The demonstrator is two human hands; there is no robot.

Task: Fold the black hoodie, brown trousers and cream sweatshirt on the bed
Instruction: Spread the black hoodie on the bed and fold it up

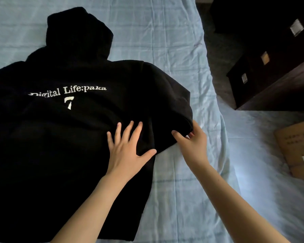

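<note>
While left hand (126,148) presses — right (191,142) grips hoodie (77,76)

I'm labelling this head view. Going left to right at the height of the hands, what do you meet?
In order: hoodie → left hand → right hand → cardboard box.

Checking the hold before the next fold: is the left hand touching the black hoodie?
Touching. The head view shows the left hand lying flat, fingers spread, directly on the black hoodie, with no gap visible.
</note>
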